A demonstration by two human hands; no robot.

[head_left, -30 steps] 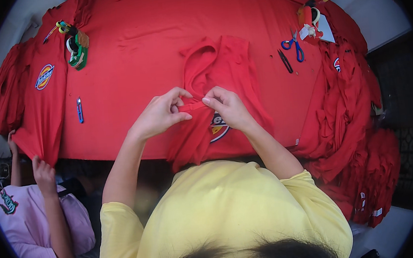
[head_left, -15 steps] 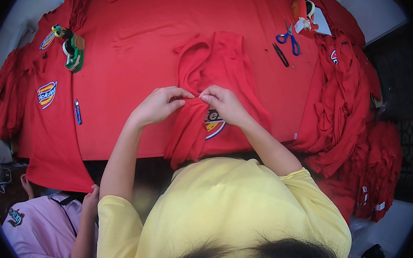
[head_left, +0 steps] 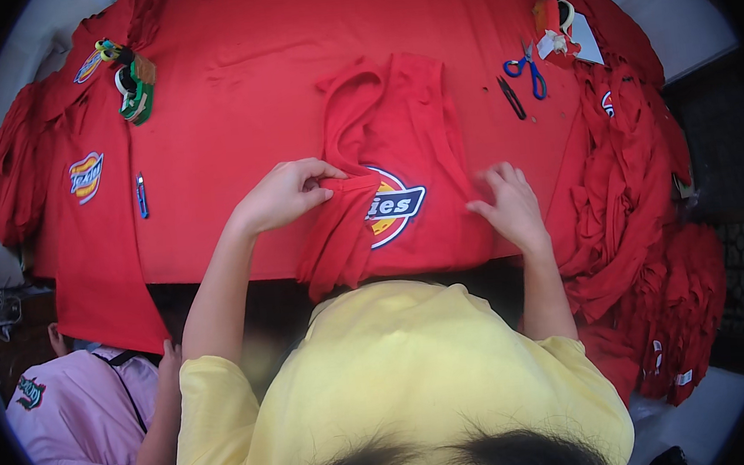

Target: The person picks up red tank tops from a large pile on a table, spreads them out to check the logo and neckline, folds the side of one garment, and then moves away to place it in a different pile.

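Note:
A red garment piece [head_left: 425, 132] with a round logo patch lies on the table before me, its near part hanging at the table's front edge. My left hand [head_left: 286, 194] pinches a folded edge of it just left of the patch. Off to the right, my right hand [head_left: 511, 206] holds nothing; its fingers are apart beside the garment's right edge, slightly blurred. Beyond this hand lie blue-handled scissors [head_left: 527, 72] and small black thread snips [head_left: 510, 97].
A red cloth covers the table [head_left: 244, 155]. Left are a green tape dispenser [head_left: 141, 91] and a blue cutter [head_left: 141, 196]; far right stands a red tape dispenser [head_left: 553, 24]. Red garments are heaped at right [head_left: 613, 187]. At lower left a co-worker [head_left: 89, 412] holds another red piece.
My right hand has let go of the folded edge and moved right, uncovering more of the patch. My left hand stays on the fold.

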